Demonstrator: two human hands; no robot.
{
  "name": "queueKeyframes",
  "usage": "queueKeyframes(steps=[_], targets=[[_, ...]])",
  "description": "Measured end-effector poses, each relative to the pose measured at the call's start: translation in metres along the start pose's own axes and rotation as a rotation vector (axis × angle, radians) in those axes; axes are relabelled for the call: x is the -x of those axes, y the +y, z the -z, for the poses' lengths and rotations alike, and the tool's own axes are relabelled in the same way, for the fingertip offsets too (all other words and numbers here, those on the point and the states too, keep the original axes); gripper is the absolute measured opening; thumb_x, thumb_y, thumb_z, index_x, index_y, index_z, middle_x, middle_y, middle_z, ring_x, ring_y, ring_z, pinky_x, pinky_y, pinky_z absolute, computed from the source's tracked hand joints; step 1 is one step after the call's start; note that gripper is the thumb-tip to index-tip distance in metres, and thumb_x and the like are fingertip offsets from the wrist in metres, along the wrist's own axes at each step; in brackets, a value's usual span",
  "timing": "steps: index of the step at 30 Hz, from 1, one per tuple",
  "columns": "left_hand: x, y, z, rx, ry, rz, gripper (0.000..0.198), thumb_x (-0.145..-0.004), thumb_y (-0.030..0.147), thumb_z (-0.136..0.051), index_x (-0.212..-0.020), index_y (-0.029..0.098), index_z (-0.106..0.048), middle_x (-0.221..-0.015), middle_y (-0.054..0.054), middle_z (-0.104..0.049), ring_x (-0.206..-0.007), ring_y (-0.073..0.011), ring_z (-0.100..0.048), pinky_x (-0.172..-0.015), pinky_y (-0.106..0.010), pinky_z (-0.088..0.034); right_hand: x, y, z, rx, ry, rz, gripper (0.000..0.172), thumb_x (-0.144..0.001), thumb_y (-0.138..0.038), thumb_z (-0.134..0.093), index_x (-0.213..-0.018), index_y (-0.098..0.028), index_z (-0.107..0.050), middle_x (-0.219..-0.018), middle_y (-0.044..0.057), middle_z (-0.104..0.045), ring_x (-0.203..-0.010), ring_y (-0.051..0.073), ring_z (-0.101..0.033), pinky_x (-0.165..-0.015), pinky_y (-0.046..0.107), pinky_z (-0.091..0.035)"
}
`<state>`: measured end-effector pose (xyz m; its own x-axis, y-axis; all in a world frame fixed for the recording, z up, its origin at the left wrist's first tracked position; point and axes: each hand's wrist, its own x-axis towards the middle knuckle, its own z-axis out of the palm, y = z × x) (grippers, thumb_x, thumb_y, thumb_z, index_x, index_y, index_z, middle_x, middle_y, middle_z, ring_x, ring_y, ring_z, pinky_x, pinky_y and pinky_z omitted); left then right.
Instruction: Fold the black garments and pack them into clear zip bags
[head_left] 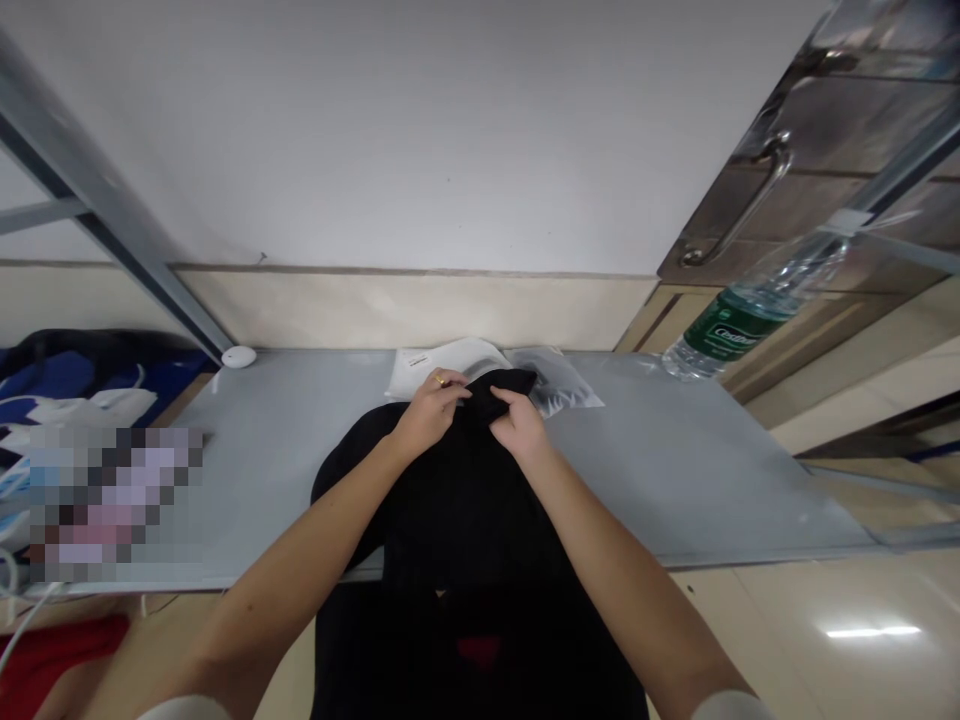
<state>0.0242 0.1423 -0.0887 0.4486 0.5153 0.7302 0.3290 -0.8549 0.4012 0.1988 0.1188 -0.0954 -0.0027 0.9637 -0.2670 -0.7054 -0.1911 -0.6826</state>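
Observation:
A black garment [457, 480] spreads over the grey desk and hangs down past its front edge; its exact kind I cannot make out. My left hand [431, 412], with a ring on one finger, pinches the garment's far part from the left side. Opposite it, my right hand [519, 428] grips the same raised fold, thumb on top. Just behind the hands lie a white package [420, 366] with a small label and a clear plastic bag [574, 385], both partly covered.
A water bottle [739, 325] with a green label stands at the right of the grey desk [660, 460]. Near the wall is a small white rounded object [238, 357]. Cables and white items crowd the left end, beside a metal frame post [150, 265].

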Motion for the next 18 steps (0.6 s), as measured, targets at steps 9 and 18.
queueKeyframes(steps=[9,18], targets=[[-0.01,0.023,-0.003,0.212,0.135,0.198,0.023,-0.091,0.006,-0.054,-0.087,0.02,-0.072,-0.098,-0.006,-0.075,-0.096,-0.0177,-0.07,-0.09,-0.038,-0.058,0.01,-0.004,-0.013,-0.127,-0.079,-0.003,0.007,-0.08,-0.024,-0.06,-0.086,-0.022,-0.063,-0.082,0.006,-0.072,-0.096,0.026,-0.071,-0.086,0.04,-0.063],[-0.013,0.036,-0.001,0.396,0.076,0.24,0.018,-0.09,0.012,-0.061,-0.083,0.02,-0.075,-0.097,-0.006,-0.076,-0.092,-0.018,-0.072,-0.086,-0.034,-0.058,-0.014,0.009,0.005,0.152,-0.108,0.198,0.008,-0.077,-0.02,-0.064,-0.083,-0.022,-0.069,-0.079,0.004,-0.072,-0.098,0.026,-0.07,-0.089,0.04,-0.061]])
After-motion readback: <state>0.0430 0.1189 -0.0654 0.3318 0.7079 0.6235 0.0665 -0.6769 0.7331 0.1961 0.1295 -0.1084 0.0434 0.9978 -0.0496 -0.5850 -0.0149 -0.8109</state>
